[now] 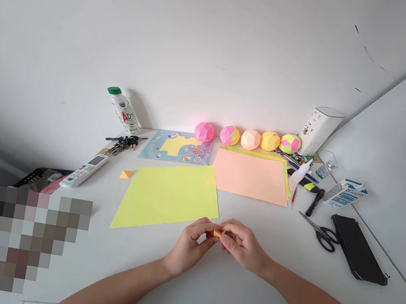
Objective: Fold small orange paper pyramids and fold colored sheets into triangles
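Both hands meet over the front middle of the table. My left hand [193,244] and my right hand [244,246] pinch one small orange piece of folded paper [217,234] between their fingertips. Much of that piece is hidden by the fingers. Just beyond my left hand lies a yellow-green sheet of paper [170,196]. A similar small orange folded paper piece [126,174] sits at that sheet's left corner. Farther back is a stack of coloured paper with a peach sheet [251,175] on top.
Several faceted paper balls [250,140] line the wall. At right are scissors [321,231], a black phone [360,249], a glue bottle [299,173], a cutter [305,181] and a carton [346,194]. At left are a remote [85,171], keys [124,144] and a white bottle [124,112].
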A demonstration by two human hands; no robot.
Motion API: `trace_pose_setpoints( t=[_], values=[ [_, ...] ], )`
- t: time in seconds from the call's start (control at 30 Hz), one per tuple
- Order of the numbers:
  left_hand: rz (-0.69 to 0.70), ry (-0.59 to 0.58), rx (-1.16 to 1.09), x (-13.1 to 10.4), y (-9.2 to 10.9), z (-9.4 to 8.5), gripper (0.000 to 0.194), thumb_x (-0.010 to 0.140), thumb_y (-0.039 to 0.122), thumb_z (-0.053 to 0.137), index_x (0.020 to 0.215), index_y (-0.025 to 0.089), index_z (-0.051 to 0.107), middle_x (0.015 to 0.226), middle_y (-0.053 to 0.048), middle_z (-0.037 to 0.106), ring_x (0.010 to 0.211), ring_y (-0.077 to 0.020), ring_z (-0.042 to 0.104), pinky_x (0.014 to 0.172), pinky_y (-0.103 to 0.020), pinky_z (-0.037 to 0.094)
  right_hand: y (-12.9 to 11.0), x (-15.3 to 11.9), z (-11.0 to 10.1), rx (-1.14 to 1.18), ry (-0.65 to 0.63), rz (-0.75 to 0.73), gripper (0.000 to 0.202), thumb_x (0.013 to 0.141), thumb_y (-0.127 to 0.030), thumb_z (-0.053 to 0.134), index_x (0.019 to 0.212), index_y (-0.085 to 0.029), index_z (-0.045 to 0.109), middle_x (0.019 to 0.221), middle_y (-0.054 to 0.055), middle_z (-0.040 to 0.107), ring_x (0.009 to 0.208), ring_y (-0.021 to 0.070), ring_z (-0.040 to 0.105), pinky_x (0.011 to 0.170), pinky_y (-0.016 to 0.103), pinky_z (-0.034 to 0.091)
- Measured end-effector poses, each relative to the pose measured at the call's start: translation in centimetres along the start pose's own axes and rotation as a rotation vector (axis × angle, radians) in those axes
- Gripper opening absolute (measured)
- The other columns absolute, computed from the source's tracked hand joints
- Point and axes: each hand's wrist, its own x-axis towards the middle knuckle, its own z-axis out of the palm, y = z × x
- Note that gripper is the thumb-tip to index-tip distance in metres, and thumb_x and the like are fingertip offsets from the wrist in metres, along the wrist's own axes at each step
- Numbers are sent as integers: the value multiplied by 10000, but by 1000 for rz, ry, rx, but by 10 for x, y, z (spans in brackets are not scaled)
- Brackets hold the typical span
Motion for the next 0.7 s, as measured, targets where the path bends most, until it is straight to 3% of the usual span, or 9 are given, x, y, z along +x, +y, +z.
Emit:
trace_pose_setpoints(
  t=[0.1, 0.17, 0.27, 0.47, 0.7],
  values=[
    [2, 33, -13, 1, -2, 0, 204, 870, 378, 634, 1004, 231, 682, 858, -37, 567, 744, -140, 569, 710, -311, 515, -1, 0, 2, -126, 16, -137, 249, 903, -407, 570, 1008, -204, 666, 933, 74, 616, 701, 144, 556, 642, 298, 499],
    [-1, 43, -25, 2, -2, 0, 241, 864, 428, 633, 984, 224, 679, 893, -44, 544, 752, -140, 573, 686, -304, 528, 0, 0, 3, -172, 51, -162, 245, 920, -407, 540, 906, -206, 680, 830, 60, 615, 623, 134, 549, 594, 290, 495],
    [-9, 33, -22, 3, -2, -1, 245, 858, 444, 638, 879, 203, 675, 879, -49, 554, 768, -148, 582, 684, -300, 525, 3, 0, 3, -166, 71, -133, 312, 932, -432, 509, 800, -205, 678, 716, 32, 594, 542, 121, 553, 530, 272, 487],
    [-48, -24, 6, 2, 3, -1, 247, 894, 410, 590, 805, 180, 611, 797, -46, 614, 729, -147, 589, 680, -296, 487, 7, -1, 2, -154, 131, -74, 307, 874, -462, 596, 724, -200, 652, 697, 25, 626, 518, 121, 577, 502, 261, 475],
    [-137, -46, -14, -2, 5, 0, 361, 872, 507, 585, 730, 175, 563, 656, -12, 587, 604, -127, 552, 596, -269, 442, 4, -4, 3, -62, 19, 53, 386, 874, -511, 577, 676, -183, 626, 552, -2, 585, 472, 125, 580, 440, 234, 412]
  ],
)
